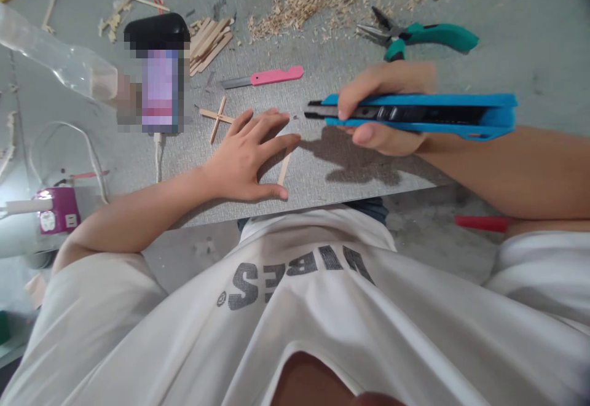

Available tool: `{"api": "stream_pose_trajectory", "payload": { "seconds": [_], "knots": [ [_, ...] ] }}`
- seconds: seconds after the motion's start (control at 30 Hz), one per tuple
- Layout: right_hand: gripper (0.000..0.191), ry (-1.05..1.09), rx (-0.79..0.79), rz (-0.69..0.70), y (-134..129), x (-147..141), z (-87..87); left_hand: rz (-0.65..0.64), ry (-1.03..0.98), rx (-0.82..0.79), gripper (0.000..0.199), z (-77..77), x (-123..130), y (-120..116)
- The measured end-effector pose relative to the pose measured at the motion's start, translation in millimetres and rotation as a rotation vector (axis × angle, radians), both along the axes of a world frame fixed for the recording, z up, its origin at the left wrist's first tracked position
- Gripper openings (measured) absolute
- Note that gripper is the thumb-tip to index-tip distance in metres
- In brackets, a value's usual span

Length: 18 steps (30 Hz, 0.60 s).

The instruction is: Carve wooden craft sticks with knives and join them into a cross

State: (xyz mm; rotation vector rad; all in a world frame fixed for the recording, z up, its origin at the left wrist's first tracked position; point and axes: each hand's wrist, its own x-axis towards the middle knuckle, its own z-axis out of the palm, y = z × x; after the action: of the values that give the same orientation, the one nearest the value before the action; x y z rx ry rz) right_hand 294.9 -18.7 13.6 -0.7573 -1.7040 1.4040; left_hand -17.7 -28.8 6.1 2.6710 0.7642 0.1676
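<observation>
My right hand (378, 86) is wrapped round a blue box cutter (500, 111), held above the table with its tip pointing left. My left hand (251, 154) lies palm down on the table, fingers spread. A short wooden stick (284, 168) shows between its thumb and index finger, partly covered by the fingertip. Beyond the left hand, two thin sticks form a small wooden cross (217, 118). A pink-handled craft knife (276, 75) rests farther back.
Green-handled pliers (437, 36) lie at the back right, near wood shavings (299, 13). A pile of wooden sticks (209, 43) is beside a propped phone (159, 86) with a white cable (159, 157). A clear bottle (59, 56) stands at left, above a purple box (58, 210).
</observation>
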Motion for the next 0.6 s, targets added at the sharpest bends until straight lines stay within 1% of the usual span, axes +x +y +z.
{"api": "stream_pose_trajectory", "payload": {
  "seconds": [0.1, 0.13, 0.2, 0.27, 0.37, 0.43, 0.47, 0.53, 0.6],
  "knots": [
    [0.021, -0.072, 0.263, 0.013, -7, -2, 0.6, -0.034, 0.015, -0.003, 0.113, 0.2, -2, 4],
    [0.019, -0.095, 0.315, 0.018, -9, -2, 0.5, -0.042, 0.024, 0.002, 0.111, -0.3, -3, 7],
    [0.016, -0.148, 0.384, 0.012, -14, -3, -0.9, -0.059, 0.046, 0.012, 0.109, -1.4, -4, 13],
    [0.023, -0.2, 0.435, 0.033, -15, -3, -4.4, -0.083, 0.067, 0.009, 0.108, -1.8, -5, 20],
    [0.027, -0.247, 0.498, 0.143, -9, -3, -12.5, -0.105, 0.084, -0.004, 0.108, -0.7, -6, 28],
    [0.03, -0.281, 0.495, 0.207, -4, -5, -16.7, -0.102, 0.092, -0.008, 0.109, -0.1, -6, 30],
    [0.031, -0.304, 0.461, 0.229, -2, -6, -17.6, -0.101, 0.095, -0.008, 0.109, 0.0, -6, 31],
    [0.032, -0.341, 0.356, 0.246, 0, -9, -17.1, -0.102, 0.1, -0.004, 0.11, -0.4, -6, 31],
    [0.032, -0.377, 0.252, 0.227, 0, -12, -14.6, -0.108, 0.098, 0.002, 0.11, -1.4, -7, 30]
  ]
}}
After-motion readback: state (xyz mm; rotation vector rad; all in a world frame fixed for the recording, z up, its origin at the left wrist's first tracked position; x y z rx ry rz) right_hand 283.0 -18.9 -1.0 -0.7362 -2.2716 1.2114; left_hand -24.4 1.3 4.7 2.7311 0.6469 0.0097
